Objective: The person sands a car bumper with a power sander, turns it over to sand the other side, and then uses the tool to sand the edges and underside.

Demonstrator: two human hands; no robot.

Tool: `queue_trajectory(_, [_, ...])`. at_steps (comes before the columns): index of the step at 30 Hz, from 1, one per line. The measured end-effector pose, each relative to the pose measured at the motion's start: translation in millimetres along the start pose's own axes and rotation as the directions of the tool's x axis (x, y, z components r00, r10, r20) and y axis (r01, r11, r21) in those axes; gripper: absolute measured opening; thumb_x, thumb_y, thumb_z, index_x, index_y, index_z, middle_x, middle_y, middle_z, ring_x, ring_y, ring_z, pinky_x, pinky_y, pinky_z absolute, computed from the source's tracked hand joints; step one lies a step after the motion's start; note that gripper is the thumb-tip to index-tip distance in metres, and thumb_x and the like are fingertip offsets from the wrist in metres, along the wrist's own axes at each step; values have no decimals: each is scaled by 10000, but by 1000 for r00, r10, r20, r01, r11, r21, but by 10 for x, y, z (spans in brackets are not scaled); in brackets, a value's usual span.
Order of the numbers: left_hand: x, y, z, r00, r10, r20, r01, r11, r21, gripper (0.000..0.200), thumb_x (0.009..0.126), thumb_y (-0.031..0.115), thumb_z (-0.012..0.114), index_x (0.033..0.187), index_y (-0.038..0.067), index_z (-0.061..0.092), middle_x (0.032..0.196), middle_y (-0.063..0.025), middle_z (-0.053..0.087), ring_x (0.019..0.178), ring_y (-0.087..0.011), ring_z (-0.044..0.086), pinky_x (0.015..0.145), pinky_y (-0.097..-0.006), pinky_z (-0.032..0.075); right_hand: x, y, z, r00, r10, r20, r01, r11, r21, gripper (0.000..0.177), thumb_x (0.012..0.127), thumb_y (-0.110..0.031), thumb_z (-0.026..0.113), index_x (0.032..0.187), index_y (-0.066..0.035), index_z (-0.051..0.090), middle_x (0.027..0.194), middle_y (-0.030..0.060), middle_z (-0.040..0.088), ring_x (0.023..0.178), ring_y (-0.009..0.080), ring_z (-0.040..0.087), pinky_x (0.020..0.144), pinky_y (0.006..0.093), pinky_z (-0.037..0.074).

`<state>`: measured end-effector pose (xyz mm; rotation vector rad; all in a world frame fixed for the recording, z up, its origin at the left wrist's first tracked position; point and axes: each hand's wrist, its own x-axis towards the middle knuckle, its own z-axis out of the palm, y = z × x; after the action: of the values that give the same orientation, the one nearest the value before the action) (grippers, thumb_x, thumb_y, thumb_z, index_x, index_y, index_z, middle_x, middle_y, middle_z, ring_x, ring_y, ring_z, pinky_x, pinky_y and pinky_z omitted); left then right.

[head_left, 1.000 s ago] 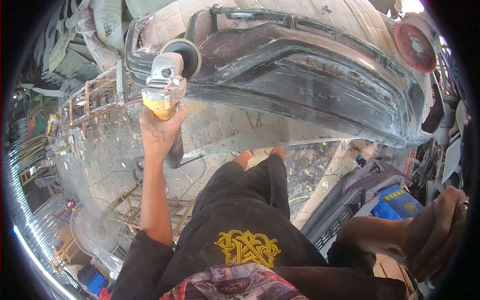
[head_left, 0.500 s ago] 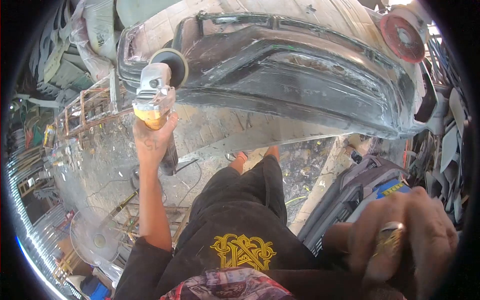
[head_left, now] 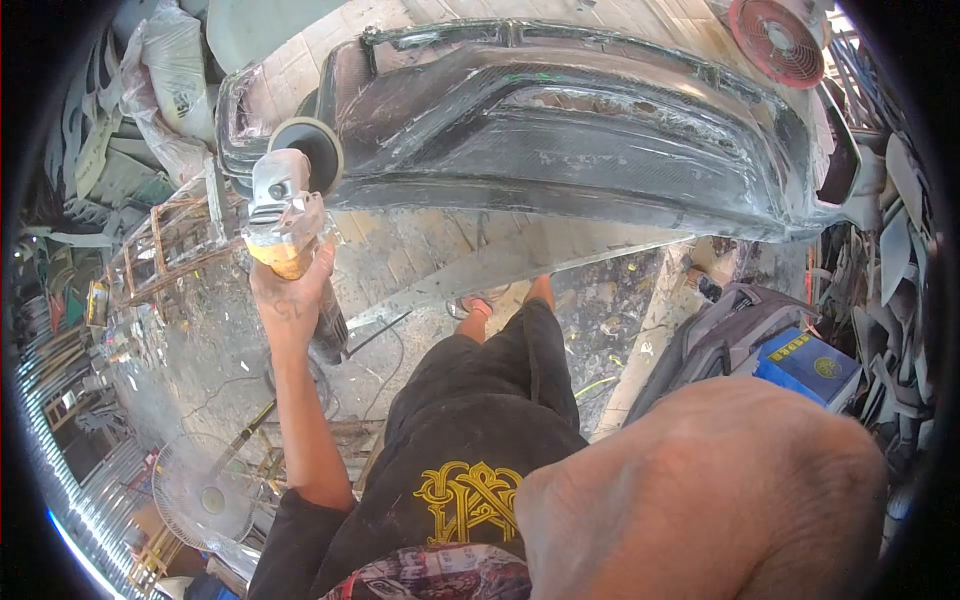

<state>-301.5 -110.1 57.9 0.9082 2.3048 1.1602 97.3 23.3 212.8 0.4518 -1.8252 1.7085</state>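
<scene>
My left hand (head_left: 290,295) is wrapped round the yellow and silver body of an angle grinder (head_left: 283,205). The grinder's round disc (head_left: 312,155) faces the left end of a large dark moulded panel (head_left: 600,155); whether they touch I cannot tell. The panel has dusty, scuffed, whitish patches and lies across a pale work surface. Very close to the camera at the lower right is my right hand (head_left: 710,490), showing mostly its back and wrist. Its fingers are hidden.
A red round fan (head_left: 776,42) stands at the upper right. Below it are a blue box (head_left: 808,366) and a grey backpack (head_left: 735,325). A white fan (head_left: 203,492) is at the lower left, near a rusty metal frame (head_left: 155,245). Stacked panels (head_left: 903,250) line the right side.
My right hand has come up closer to the camera and its ringed fingers have gone out of sight. The grinder in my left hand appears slightly lower and further left, as the whole view has shifted.
</scene>
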Motion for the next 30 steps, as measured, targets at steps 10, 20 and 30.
queue_trajectory(10, [-41,-11,-31,998,-23,-51,23,1000,1,483,840,217,900,1208,-36,716,1064,-100,772,901,-183,709,826,-331,556,133,-21,4,1000,-15,23,14,999,45,775,911,-419,784,1336,196,579,1369,350,602,1279,434,633,1105,504,486])
queue_trajectory(20, [-46,35,-51,999,-46,-26,47,999,27,485,842,226,901,1204,-37,713,1067,-116,770,920,-200,706,855,-353,555,183,-19,63,1000,-17,16,17,999,32,863,898,-468,795,1357,221,549,1394,381,577,1294,462,622,1111,527,481])
queue_trajectory(30, [-29,-49,-32,999,-30,-26,30,999,10,493,835,212,902,1215,-35,708,1062,-117,760,923,-204,698,852,-354,552,222,-39,148,1000,-20,15,20,998,59,952,886,-517,805,1378,246,520,1418,413,551,1310,490,611,1118,550,475])
